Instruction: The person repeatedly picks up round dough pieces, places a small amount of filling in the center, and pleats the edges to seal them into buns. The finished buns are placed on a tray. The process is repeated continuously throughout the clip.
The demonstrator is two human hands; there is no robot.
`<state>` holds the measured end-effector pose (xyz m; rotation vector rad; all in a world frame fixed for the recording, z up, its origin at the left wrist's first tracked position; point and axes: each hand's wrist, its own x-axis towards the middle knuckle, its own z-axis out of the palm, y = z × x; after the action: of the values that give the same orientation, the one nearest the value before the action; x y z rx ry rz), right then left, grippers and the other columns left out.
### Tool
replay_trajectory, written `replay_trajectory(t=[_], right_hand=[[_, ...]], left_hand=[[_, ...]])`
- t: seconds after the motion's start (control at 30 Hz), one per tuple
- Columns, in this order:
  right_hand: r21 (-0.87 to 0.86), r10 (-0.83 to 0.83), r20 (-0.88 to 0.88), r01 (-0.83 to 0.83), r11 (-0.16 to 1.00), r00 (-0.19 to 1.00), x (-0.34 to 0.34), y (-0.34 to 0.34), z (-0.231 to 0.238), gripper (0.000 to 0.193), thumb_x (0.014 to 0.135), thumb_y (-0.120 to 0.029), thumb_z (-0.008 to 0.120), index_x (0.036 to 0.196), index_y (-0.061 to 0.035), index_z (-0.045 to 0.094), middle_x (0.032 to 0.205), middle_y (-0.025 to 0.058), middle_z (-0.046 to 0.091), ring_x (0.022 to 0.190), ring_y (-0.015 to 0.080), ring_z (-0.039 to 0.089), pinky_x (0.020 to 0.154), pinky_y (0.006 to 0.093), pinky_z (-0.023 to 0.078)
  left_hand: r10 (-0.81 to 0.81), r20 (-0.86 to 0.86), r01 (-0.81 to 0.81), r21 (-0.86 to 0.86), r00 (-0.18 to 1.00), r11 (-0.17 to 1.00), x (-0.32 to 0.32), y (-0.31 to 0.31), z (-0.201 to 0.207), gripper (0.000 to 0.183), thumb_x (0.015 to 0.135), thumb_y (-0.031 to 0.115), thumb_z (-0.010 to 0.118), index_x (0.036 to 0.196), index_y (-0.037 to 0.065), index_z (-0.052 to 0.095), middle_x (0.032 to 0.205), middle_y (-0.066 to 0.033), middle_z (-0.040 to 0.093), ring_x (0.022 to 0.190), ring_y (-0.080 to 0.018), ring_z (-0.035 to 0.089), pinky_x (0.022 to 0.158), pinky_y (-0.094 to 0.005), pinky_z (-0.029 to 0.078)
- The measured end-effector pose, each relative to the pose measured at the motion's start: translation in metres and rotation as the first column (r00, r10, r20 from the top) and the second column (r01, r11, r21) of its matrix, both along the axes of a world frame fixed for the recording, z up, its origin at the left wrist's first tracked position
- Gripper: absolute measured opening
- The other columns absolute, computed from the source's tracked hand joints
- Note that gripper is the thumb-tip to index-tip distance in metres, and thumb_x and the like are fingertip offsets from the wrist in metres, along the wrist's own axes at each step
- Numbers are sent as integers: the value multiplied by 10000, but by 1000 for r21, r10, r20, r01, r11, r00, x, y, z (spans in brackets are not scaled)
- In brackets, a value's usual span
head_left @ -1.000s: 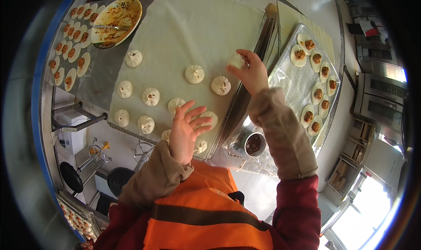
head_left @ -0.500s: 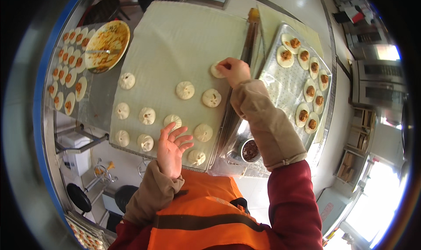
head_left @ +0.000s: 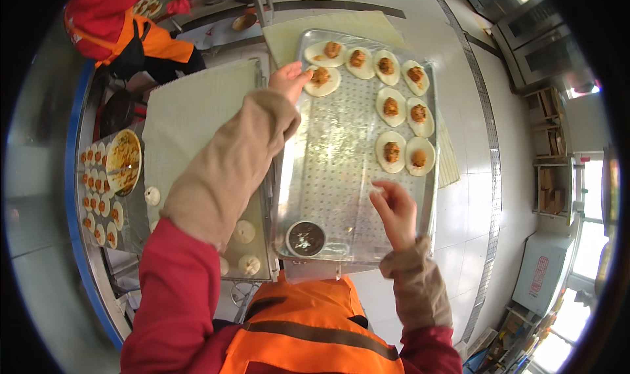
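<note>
My left hand [head_left: 289, 83] reaches across to the far left corner of the metal tray [head_left: 286, 197]. Its fingers are partly stretched, with the fingertips touching the edge of a round dough wrapper [head_left: 331, 83] topped with orange-brown filling. The wrapper lies flat. Over the tray's near right side hovers my right hand [head_left: 398, 213], thumb and forefinger apart and nothing visible in it. Beyond it lie several more filled wrappers [head_left: 391, 152] along the right and far edges. A round bowl of dark contents [head_left: 306, 239] stands at the tray's near left corner.
Left of the tray, a cloth-lined board [head_left: 197, 102] carries pleated buns [head_left: 249, 264], partly hidden by my left arm. Farther left are a bowl of orange filling [head_left: 123, 157] and rows of filled wrappers [head_left: 100, 203]. Another person [head_left: 125, 26] in an orange apron stands at the far left.
The view has swung right towards the tray. My right hand has let go of the bun on the board and come over the tray; my left hand has moved to a filled wrapper.
</note>
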<state>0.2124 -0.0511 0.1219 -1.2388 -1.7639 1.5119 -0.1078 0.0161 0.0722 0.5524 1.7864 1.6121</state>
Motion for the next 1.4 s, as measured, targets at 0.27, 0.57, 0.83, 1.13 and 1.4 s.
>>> replay_trajectory(t=[0.27, 0.57, 0.83, 1.13, 1.4], right_hand=[[-187, -282, -28, 273, 944, 959, 125, -20, -22, 143, 893, -74, 677, 1021, -9, 674, 737, -42, 584, 683, 24, 490, 629, 202, 414], [-228, -196, -39, 182, 956, 980, 123, -5, -25, 168, 895, -77, 672, 1040, 6, 676, 771, -8, 635, 738, 47, 561, 672, 218, 459], [-246, -125, -185, 78, 966, 975, 67, 7, 2, 237, 909, -136, 689, 1091, 11, 656, 850, 13, 652, 730, 62, 566, 645, 223, 463], [-620, -207, -297, -24, 784, 932, 15, -41, 6, 307, 922, -170, 684, 1149, 23, 610, 883, 24, 665, 688, 73, 580, 538, 216, 470], [-83, -28, -108, 19, 996, 994, 12, -110, 15, 122, 838, -122, 764, 894, -22, 722, 808, 18, 687, 689, 93, 594, 544, 263, 475]], left_hand=[[-657, -117, 324, -797, 745, 509, -57, 99, -35, 661, 734, 253, 844, 1258, -58, 587, 1191, -170, 662, 1038, -234, 661, 864, -318, 520], [-629, -587, 223, -616, 509, 755, 1, 74, -22, 752, 633, 373, 872, 1204, 13, 539, 1158, -166, 630, 1027, -339, 637, 924, -389, 502], [-215, 741, 290, 28, 637, 957, 106, -36, 56, 392, 943, 52, 586, 1312, -11, 471, 1277, -169, 571, 1173, -278, 587, 1028, -460, 488], [-197, 766, 221, 73, 612, 972, 177, -179, 84, 375, 926, 57, 641, 1280, 49, 518, 1197, -87, 601, 1079, -212, 616, 889, -384, 544], [-163, 754, 199, 44, 636, 979, 178, -249, 62, 274, 948, 90, 616, 1210, 37, 552, 1130, -81, 623, 1040, -199, 626, 881, -368, 541]])
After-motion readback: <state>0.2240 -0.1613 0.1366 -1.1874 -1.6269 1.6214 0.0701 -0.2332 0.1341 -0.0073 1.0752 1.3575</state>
